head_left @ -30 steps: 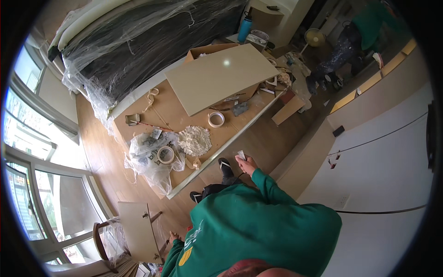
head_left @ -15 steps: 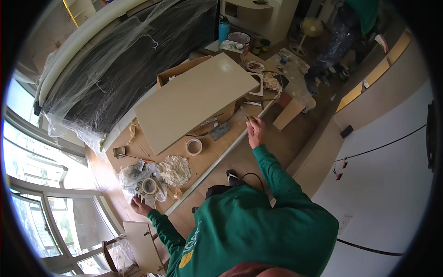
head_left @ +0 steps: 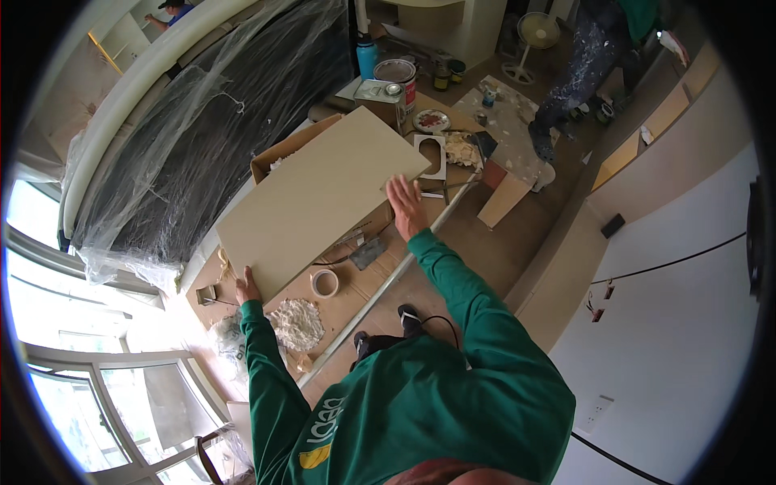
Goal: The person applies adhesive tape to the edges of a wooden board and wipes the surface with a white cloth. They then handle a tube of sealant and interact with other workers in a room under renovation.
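Note:
A flat beige board (head_left: 319, 194) rests tilted over a cardboard box (head_left: 263, 162) on the work table. My left hand (head_left: 247, 286) grips the board's near left corner, its fingers at the edge. At the other end, my right hand (head_left: 406, 206) takes hold of the near right edge, with its fingers over the top face. The undersides of both grips are hidden. Close to my left hand lie a heap of whitish crumpled material (head_left: 297, 325) and a clear plastic bag (head_left: 229, 338). A roll of tape (head_left: 325, 283) and a dark flat plate (head_left: 368, 253) lie beside the board's near side.
Behind the board stand a metal can (head_left: 380, 97), a paint bucket (head_left: 398, 74) and a blue bottle (head_left: 367, 60). Plastic sheeting (head_left: 202, 121) covers a dark surface at the far left. A co-worker's legs (head_left: 586, 69) are beside a fan (head_left: 537, 32) at the far right.
Both hands have come onto the board: the left from beside the plastic bag, the right from beyond the table's near edge. The view has shifted; the board keeps its place.

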{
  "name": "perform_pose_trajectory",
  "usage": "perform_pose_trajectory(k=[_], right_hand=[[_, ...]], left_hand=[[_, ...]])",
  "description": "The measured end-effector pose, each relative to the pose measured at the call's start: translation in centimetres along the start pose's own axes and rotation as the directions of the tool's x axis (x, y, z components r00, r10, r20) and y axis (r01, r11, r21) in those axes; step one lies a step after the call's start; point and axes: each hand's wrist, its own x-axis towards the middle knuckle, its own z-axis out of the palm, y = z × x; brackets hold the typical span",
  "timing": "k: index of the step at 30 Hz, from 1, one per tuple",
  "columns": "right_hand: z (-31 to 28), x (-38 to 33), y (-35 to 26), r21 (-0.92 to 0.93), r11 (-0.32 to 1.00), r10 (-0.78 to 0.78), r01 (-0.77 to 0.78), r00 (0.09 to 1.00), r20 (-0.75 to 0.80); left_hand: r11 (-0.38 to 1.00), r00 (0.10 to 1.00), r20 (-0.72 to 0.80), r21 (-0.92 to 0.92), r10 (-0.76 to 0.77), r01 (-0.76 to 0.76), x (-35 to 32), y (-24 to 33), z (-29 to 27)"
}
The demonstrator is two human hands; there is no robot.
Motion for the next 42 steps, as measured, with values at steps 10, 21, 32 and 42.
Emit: perform_pose_trajectory(k=[10, 21, 32, 42], right_hand=[[0.5, -1.4, -5.8, 0.224, 0.974, -0.049, 0.045, 0.999, 0.013], [1.7, -1.6, -9.5, 0.061, 0.994, -0.090, 0.085, 0.992, 0.083], [3.7, -4.3, -23.3, 0.319, 0.866, -0.435, 0.385, 0.895, 0.099], [-2.8, -1.0, 3.0, -0.256, 0.876, 0.421, -0.408, 0.907, -0.004]], left_hand=[[0.997, 1.000, 0.019, -0.082, -0.012, 0.013, -2.0, 2.6, -0.6], [0.979, 0.996, 0.023, -0.180, -0.089, 0.092, -3.7, 4.8, -1.4], [0.909, 0.988, 0.064, -0.404, 0.143, -0.106, -1.1, -0.9, 0.4], [0.829, 0.987, 0.019, -0.546, 0.157, -0.121, -2.0, 0.9, 0.6]])
